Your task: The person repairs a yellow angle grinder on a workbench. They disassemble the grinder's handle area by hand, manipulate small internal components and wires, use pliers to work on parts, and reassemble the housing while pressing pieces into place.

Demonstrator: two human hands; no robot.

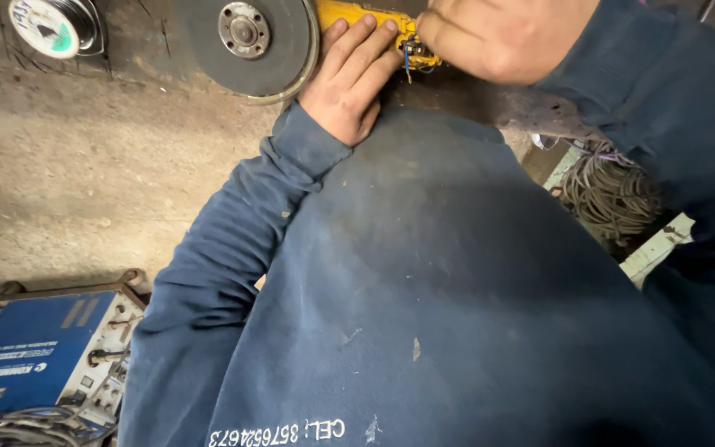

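Note:
A yellow angle grinder (363, 15) lies at the top of the view, its grey disc (246, 45) and guard facing me. My left hand (347, 83) presses its fingers onto the yellow body right beside the guard. My right hand (498, 37) is curled in a fist over the rear of the body, where small blue wires (411, 58) stick out of the open housing. What my right fingers pinch is hidden under the hand. Both arms are in dark blue sleeves, and my blue sweatshirt (457, 290) fills the lower view.
A blue welding machine (35, 352) with knobs and cables stands at the bottom left. At the top left lies a spool of wire (53, 25). A tangle of grey cable (610, 192) sits on the right. Bare concrete floor (68, 165) spreads on the left.

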